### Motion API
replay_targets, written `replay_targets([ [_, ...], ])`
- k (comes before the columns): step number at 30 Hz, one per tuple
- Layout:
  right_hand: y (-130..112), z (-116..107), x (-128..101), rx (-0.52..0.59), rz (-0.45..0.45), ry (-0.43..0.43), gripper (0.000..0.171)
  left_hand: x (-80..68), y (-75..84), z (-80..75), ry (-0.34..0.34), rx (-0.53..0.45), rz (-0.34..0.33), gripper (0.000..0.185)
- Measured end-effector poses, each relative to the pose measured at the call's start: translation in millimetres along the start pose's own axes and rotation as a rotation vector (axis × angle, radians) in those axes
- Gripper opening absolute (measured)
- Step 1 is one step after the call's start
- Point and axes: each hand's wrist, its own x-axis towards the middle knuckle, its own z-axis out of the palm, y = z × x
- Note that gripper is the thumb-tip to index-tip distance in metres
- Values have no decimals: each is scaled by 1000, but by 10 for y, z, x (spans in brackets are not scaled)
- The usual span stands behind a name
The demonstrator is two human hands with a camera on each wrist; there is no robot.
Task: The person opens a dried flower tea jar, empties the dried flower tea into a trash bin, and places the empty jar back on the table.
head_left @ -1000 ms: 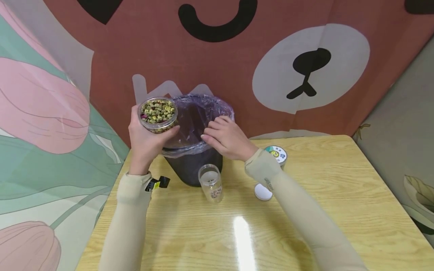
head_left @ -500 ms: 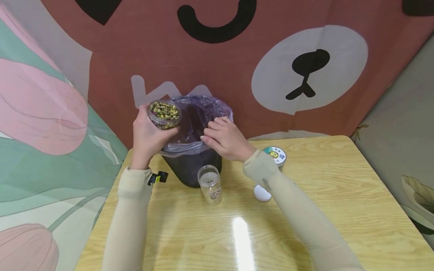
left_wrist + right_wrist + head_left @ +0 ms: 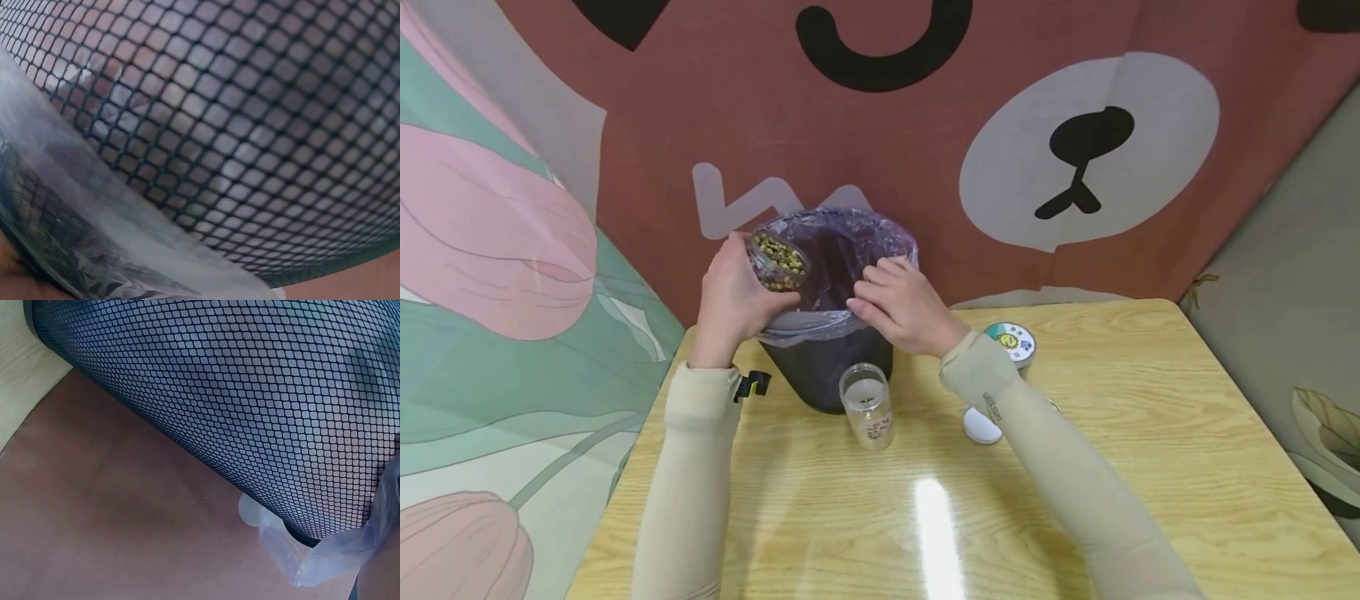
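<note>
The left hand (image 3: 733, 292) grips a clear jar of dried buds (image 3: 777, 262), tipped on its side, long axis roughly level, mouth pointing right over the lined mesh bin (image 3: 831, 367) at the counter's (image 3: 1150, 467) back edge. The right hand (image 3: 904, 307) rests with loosely bent fingers on the bin's plastic liner (image 3: 880, 237) at the rim. In front stand an empty jar (image 3: 867, 406), a white lid (image 3: 981, 427) and a labelled lid (image 3: 1011, 342). The counter is glossy pale wood; a bear-print cloth (image 3: 1075, 142) hangs behind.
</note>
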Motion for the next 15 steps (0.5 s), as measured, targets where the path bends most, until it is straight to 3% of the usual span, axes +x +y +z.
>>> replay_targets([
  [6,0,-3,-4,7,-3,14,59,13,17,-14,-31,40,12,99],
  [15,7,12,7,10,-1,12,61,37,14,-15,-41,86,22,101],
])
